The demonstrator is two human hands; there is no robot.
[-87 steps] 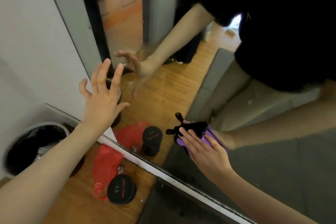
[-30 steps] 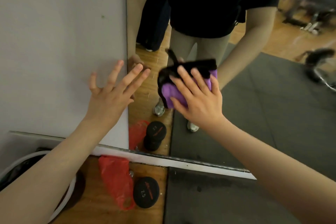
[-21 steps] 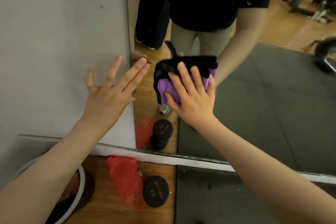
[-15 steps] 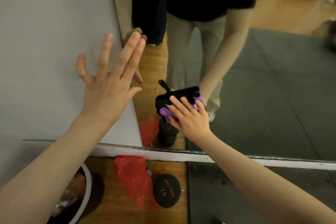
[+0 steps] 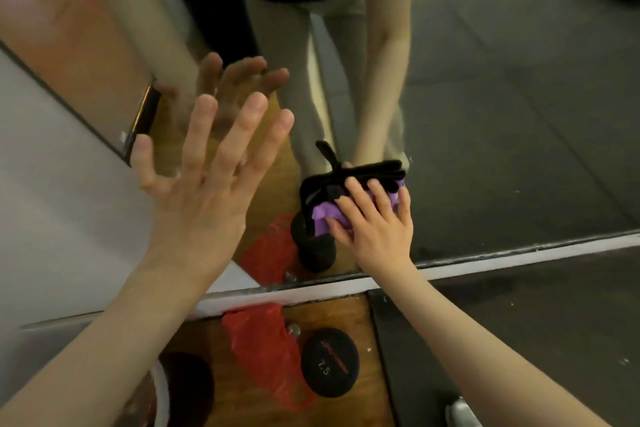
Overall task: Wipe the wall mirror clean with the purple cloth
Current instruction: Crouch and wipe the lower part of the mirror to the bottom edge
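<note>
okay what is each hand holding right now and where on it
The right hand presses the purple cloth flat against the mirror, fingers spread over its lower right part. The left hand holds nothing.

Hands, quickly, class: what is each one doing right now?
Left hand: open, fingers spread, holding nothing.
Right hand: open, flat fingers pressing the purple cloth against the mirror.

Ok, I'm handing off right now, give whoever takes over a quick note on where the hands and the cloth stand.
Left hand: open, fingers spread, raised near the mirror's left edge; contact with the glass can't be judged.
Right hand: flat fingers press the purple cloth against the wall mirror, low down, just above its bottom edge.
Done: cloth is on the glass, wiping the lower part.
Left: how much is already clean can't be judged from here; keep wiping the rest.
On the floor below: dumbbell and red bag.
</note>
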